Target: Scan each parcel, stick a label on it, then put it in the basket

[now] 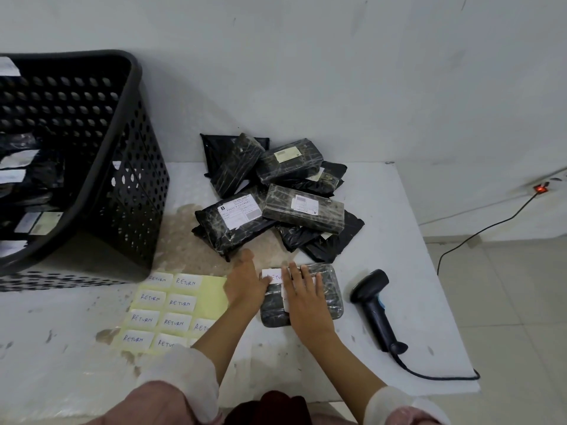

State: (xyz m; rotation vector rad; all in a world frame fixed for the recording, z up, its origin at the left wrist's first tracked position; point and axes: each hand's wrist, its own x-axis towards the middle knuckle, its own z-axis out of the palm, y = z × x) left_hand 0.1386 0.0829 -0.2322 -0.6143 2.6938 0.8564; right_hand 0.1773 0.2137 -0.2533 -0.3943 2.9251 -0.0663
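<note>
One parcel [302,294] is lying at lower centre; both hands are pressing it with flat, straight fingers, left hand [245,285] and right hand [305,297] smoothing a RETURN label [273,276]. About seven parcels are piling behind. One basket [92,167] is sitting upper left, one scanner [376,308] right, one label sheet [175,308] left.

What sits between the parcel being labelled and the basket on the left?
Only the flat label sheet lies on the table between the parcel under both hands and the basket. The basket's near wall stands tall, so the parcel must be lifted over its rim. The parcel pile sits behind, off that path.
</note>
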